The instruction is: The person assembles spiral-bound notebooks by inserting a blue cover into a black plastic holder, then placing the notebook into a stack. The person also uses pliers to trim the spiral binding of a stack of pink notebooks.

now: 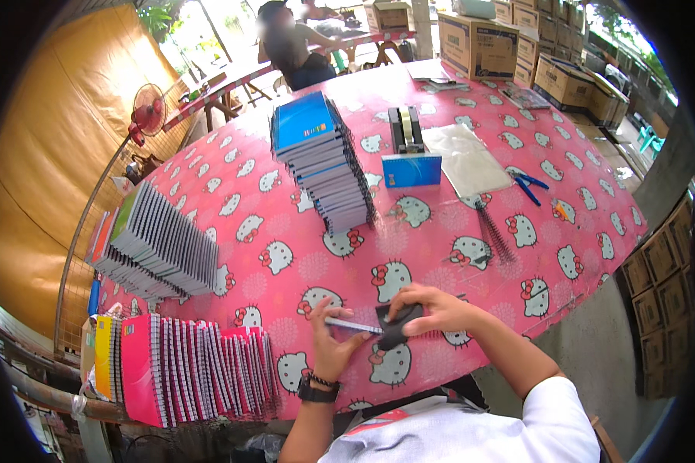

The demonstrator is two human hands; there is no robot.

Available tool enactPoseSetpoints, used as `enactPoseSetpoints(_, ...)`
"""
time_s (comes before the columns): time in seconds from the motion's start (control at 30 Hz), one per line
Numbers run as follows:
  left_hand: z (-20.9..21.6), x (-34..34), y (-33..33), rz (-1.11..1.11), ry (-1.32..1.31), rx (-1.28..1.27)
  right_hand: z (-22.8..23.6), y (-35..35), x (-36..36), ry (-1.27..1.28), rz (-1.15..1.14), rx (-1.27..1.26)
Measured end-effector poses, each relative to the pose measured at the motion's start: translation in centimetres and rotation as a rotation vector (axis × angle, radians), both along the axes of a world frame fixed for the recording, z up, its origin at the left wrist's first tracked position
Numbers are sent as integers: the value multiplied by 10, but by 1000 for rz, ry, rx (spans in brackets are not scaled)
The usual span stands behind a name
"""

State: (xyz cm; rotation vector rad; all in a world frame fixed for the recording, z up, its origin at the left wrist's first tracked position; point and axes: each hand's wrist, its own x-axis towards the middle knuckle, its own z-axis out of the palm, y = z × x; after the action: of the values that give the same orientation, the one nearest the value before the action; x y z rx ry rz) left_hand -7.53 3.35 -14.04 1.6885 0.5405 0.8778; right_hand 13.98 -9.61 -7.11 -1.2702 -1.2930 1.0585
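My left hand (333, 353), with a dark watch at its wrist, closes its thumb and fingers round a thin notebook (350, 325) seen edge-on. My right hand (443, 310) grips a black pad-like piece (396, 330) against the notebook's right end. What the piece is made of I cannot make out. Both hands are low over the pink patterned tablecloth (313, 266), near the table's front edge. Ahead of them a loose black wire coil (494, 231) lies on the cloth. A small blue notebook (411, 171) stands upright before a black tape dispenser (405, 129).
A tall stack of blue notebooks (305, 123) stands mid-table. Left are green notebooks (166, 239), pink notebooks (143, 366) and yellow notebooks (106, 355). Blue-handled pliers (529, 185), an orange cutter (562, 210) and a pale sheet (467, 160) lie right. Behind are cartons (477, 48) and a person (289, 50).
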Motion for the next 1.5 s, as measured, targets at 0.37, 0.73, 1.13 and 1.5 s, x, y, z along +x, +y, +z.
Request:
enactPoseSetpoints(0.37, -12, 6, 6, -188, -78, -135, 0, 21, 13, -187, -11, 61)
enactPoseSetpoints(0.73, -20, 7, 6, -171, -5, -94, 3, 32, -9, -432, -59, 95)
enactPoseSetpoints(1.13, 47, 32, 2, -78, 231, 98, -24, 19, 43, -1025, -645, 274)
enactPoseSetpoints(1.5, 84, 55, -7, -198, -197, -193, 33, 10, -20, -261, -453, 376)
